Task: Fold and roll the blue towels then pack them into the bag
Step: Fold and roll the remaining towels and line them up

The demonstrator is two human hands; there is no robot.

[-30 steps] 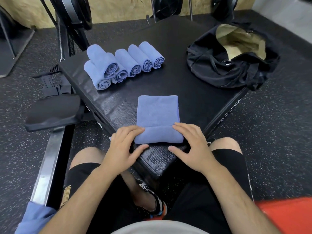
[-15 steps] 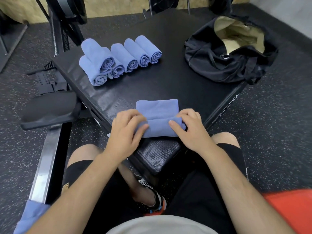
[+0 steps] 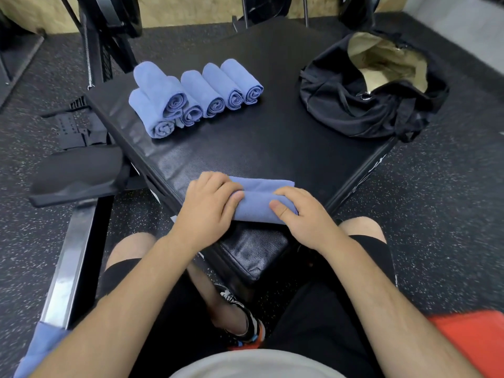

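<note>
Your left hand (image 3: pixel 207 205) and right hand (image 3: pixel 302 214) curl over the half-rolled blue cloth towel (image 3: pixel 256 207) at the near corner of the black padded box (image 3: pixel 272 137). Finished blue towel rolls (image 3: pixel 196 96) wait behind it; none shows in the open black fabric bag (image 3: pixel 368 105). The box's white side lettering is unreadable.

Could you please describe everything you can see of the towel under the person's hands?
The towel is plain blue soft cloth, mostly rolled into a thick roll lying crosswise, with a short flat strip unrolled on its far side. It lies on the near corner of the black box. The left hand wraps its left end, the right hand its right end, thumbs pressing on the roll.
</note>
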